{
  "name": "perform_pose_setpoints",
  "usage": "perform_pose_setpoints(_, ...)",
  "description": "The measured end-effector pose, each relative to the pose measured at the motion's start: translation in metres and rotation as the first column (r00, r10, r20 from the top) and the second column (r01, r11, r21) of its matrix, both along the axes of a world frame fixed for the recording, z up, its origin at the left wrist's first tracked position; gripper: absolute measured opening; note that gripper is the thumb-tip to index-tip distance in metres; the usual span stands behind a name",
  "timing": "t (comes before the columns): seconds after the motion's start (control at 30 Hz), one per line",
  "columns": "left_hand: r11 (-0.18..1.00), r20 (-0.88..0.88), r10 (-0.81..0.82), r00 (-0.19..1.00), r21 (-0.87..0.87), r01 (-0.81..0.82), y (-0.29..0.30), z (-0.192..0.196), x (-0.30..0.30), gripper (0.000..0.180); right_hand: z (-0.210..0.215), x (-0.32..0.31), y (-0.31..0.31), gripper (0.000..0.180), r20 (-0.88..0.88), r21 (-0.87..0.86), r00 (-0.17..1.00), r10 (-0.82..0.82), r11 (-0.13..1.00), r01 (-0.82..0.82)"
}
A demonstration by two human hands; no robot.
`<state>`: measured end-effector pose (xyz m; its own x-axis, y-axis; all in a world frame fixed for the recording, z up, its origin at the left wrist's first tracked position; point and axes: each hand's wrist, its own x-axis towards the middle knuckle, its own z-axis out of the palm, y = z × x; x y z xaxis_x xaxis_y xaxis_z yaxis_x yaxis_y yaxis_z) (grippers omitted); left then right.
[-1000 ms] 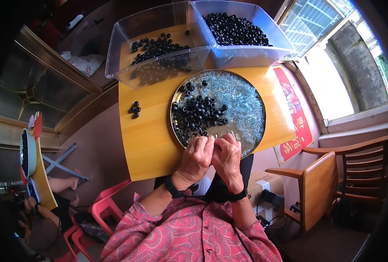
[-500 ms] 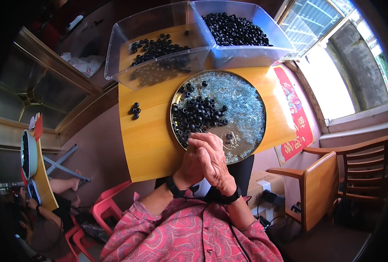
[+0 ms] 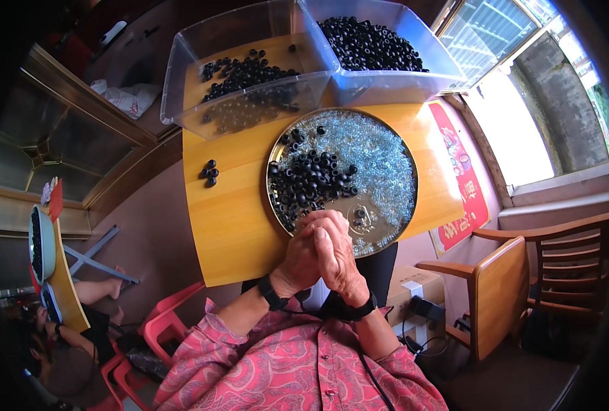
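Observation:
My left hand (image 3: 296, 263) and my right hand (image 3: 337, 259) are clasped together over the near edge of a round gold-rimmed tray (image 3: 271, 211). Their fingers are folded against each other, and whatever lies between the palms, if anything, is hidden. Just beyond the fingertips, black round beads (image 3: 311, 179) with holes are heaped on the tray's left side. Tiny clear-blue glassy pieces (image 3: 383, 161) cover its far and right parts. One black bead (image 3: 359, 214) lies apart on the bare metal near my right hand.
Two clear plastic bins stand at the table's far side: the left bin (image 3: 174, 82) has scattered black beads, the right bin (image 3: 414, 85) a large heap. Several loose beads (image 3: 210, 173) lie on the yellow table (image 3: 215, 233). A wooden chair (image 3: 500, 298) stands right, a red stool (image 3: 171, 322) left; another person sits far left.
My hands have closed more tightly together, the fingers folding down over each other. The view has shifted very slightly; beads and tray look the same.

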<state>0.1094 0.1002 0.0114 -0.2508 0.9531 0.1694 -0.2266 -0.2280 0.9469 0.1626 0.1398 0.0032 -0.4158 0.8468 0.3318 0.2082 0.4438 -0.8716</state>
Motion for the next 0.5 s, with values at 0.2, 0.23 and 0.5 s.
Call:
perform_pose_setpoints(0.2, 0.924, -0.734, 0.260, 0.627, 0.378, 0.059, 0.012, -0.033, -0.047, 0.027, 0.000, -0.002, 0.002, 0.026, -0.003, -0.003, 1.000, -0.019, 1.000, 0.019)
perform_pose_setpoints(0.23, 0.946, -0.764, 0.184, 0.619, 0.309, 0.099, 0.010, -0.020, -0.047, 0.026, 0.000, -0.001, 0.002, 0.027, -0.002, -0.013, 1.000, -0.024, 1.000, 0.024)
perform_pose_setpoints(0.5, 0.964, -0.875, 0.241, 0.419, 0.268, 0.004, 0.006, -0.033, -0.034, 0.025, 0.001, -0.002, 0.001, 0.027, 0.017, -0.018, 0.999, -0.035, 0.999, 0.035)
